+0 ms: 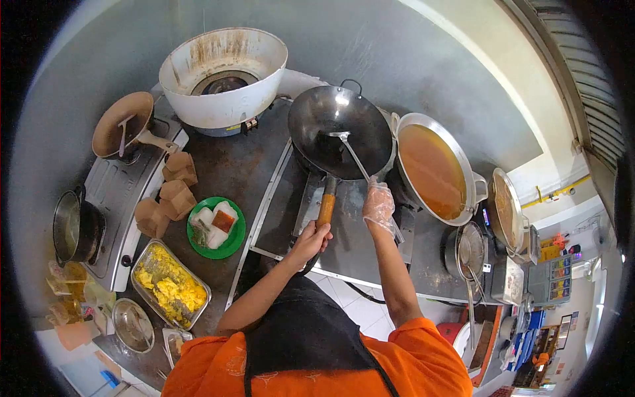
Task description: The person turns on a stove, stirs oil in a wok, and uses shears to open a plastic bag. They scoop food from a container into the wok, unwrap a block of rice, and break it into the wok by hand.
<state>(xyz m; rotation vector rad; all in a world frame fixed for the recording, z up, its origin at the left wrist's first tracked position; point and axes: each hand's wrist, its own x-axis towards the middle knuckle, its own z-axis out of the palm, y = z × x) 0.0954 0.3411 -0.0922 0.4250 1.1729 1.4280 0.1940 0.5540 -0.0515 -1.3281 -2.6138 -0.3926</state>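
Observation:
My left hand (pixel 309 245) is closed round the lower end of the wooden handle (pixel 326 206) of a dark wok (pixel 311 126). My right hand (pixel 379 204), in a clear plastic glove, grips a long metal wok spatula (pixel 355 157). Its head rests inside the wok, and the tail of its shaft sticks out below my fist. Shiny highlights mark the wok's dark inner wall; any food in it I cannot make out. The wok sits over a burner on the dark counter (pixel 344 241).
Right of the wok stands a big pot of orange-brown broth (pixel 433 173). A green plate (pixel 237 237) with wrapped packets, brown paper boxes (pixel 177 198) and a tray of scrambled egg (pixel 162 281) lie left. Behind them is a white ring-shaped burner shield (pixel 231 109). A strainer (pixel 471 248) lies right.

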